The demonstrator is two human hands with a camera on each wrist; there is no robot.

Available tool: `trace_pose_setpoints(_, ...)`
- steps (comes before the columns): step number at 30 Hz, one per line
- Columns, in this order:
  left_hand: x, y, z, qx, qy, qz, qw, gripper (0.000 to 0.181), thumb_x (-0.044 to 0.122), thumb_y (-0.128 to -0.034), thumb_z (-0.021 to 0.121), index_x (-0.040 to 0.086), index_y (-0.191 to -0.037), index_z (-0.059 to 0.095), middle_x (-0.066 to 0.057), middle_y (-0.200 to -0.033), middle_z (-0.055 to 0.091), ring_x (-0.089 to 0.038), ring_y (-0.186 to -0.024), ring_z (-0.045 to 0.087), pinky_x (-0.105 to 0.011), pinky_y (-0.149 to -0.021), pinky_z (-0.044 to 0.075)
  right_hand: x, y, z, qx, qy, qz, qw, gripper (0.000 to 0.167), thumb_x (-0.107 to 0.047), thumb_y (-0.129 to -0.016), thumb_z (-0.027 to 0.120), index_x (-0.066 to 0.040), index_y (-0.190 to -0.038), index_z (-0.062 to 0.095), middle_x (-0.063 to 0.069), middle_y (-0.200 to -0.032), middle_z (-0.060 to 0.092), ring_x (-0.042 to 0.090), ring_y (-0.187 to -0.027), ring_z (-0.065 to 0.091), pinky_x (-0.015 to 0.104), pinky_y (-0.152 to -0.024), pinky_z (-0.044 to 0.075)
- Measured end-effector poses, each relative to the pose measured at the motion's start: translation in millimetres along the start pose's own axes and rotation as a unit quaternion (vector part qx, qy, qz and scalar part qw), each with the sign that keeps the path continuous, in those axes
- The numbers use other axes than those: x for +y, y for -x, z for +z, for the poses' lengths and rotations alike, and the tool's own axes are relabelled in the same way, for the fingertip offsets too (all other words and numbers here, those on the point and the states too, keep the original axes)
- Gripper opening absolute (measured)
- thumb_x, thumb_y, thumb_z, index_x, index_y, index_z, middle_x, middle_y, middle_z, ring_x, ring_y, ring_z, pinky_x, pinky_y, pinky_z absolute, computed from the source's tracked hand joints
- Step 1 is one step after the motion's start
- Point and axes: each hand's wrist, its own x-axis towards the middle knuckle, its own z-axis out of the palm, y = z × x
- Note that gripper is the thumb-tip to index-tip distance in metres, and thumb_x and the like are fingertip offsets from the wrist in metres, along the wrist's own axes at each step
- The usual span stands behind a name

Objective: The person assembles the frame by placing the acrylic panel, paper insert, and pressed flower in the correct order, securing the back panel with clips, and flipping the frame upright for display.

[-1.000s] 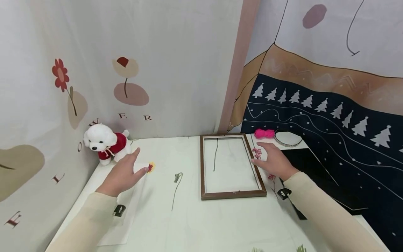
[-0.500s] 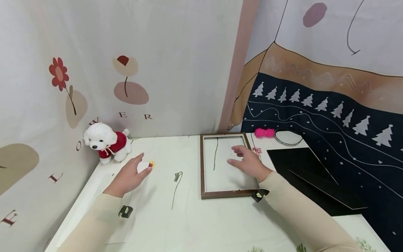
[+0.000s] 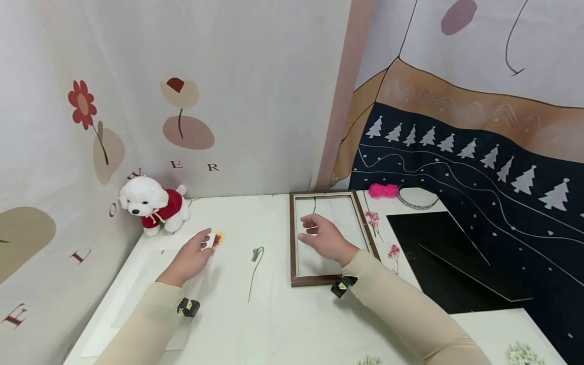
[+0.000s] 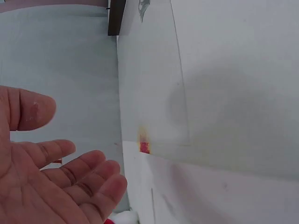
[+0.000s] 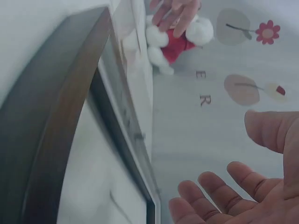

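Diffuse light whitens the tabletop [image 3: 274, 324] in my head view, leaving soft shadows beside my sleeves [image 3: 401, 299]. My wrist views run dimmer and greyer: in the left, a hazy shadow spreads over the pale surface [image 4: 243, 28] and the yellow-red flower [image 4: 145, 147] blurs; in the right, the wooden frame [image 5: 67, 112] is out of focus.

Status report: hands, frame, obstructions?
Left hand empty, near yellow-red flower. Right hand empty, over brown frame. Right sleeve hides frame's near right corner from head view.

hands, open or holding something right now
Left hand: open, holding nothing.
Right hand: open, holding nothing, above the brown frame.
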Motion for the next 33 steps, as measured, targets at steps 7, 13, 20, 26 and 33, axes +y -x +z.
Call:
trace_pose_setpoints(7, -3.4, -3.2, 1.9, -0.032, 0.042, -0.027, 0.9982, 0.067, 0.011, -0.1057, 0.039, -0.003, -0.167, 0.014, -0.035, -0.167, 0.024, -0.054, -0.154, 0.025, -0.064, -0.122, 0.030, -11.8, -6.9, 24.5, -0.039, -0.027, 0.006, 0.9988, 0.048, -0.021, -0.103, 0.069, -0.005, -0.147, 0.055, 0.019, -0.144, 0.058, 0.033, -0.133, 0.058, 0.049, -0.107, 0.051)
trace_pose_setpoints(13, -6.4, -5.4, 4.4, -0.051, 0.082, -0.023, 0.9951, 0.069, 0.004, -0.1016, 0.037, -0.005, -0.166, 0.015, -0.035, -0.168, 0.022, -0.053, -0.156, 0.023, -0.065, -0.123, 0.027, -19.8, -9.1, 44.3, -0.060, -0.037, 0.026, 0.9972, 0.053, -0.023, -0.104, 0.066, -0.005, -0.152, 0.049, 0.021, -0.152, 0.052, 0.036, -0.140, 0.052, 0.052, -0.111, 0.048)
trace_pose_setpoints(20, -8.8, -6.3, 7.0, -0.058, 0.085, -0.033, 0.9941, 0.070, 0.003, -0.1004, 0.038, -0.003, -0.167, 0.015, -0.034, -0.169, 0.021, -0.053, -0.156, 0.022, -0.066, -0.122, 0.028, -24.9, -12.2, 63.3, -0.065, -0.045, 0.048, 0.9958, 0.063, -0.032, -0.103, 0.068, -0.004, -0.155, 0.045, 0.024, -0.160, 0.044, 0.041, -0.148, 0.045, 0.055, -0.114, 0.045)
trace_pose_setpoints(26, -7.3, -6.1, 8.5, -0.056, 0.077, -0.018, 0.9953, 0.068, 0.003, -0.1014, 0.038, -0.005, -0.165, 0.018, -0.034, -0.168, 0.023, -0.052, -0.156, 0.022, -0.066, -0.122, 0.027, -27.6, -13.9, 75.8, -0.066, -0.036, 0.058, 0.9955, 0.069, -0.038, -0.103, 0.068, -0.003, -0.157, 0.043, 0.024, -0.162, 0.041, 0.042, -0.148, 0.043, 0.055, -0.116, 0.042)
trace_pose_setpoints(33, -5.3, -8.4, 10.2, -0.059, 0.076, -0.025, 0.9951, 0.068, 0.005, -0.1019, 0.039, -0.005, -0.165, 0.018, -0.033, -0.168, 0.023, -0.052, -0.156, 0.022, -0.066, -0.122, 0.028, -29.0, -13.7, 84.3, -0.063, -0.026, 0.063, 0.9956, 0.069, -0.039, -0.102, 0.069, -0.005, -0.157, 0.044, 0.022, -0.161, 0.043, 0.041, -0.148, 0.044, 0.055, -0.115, 0.043)
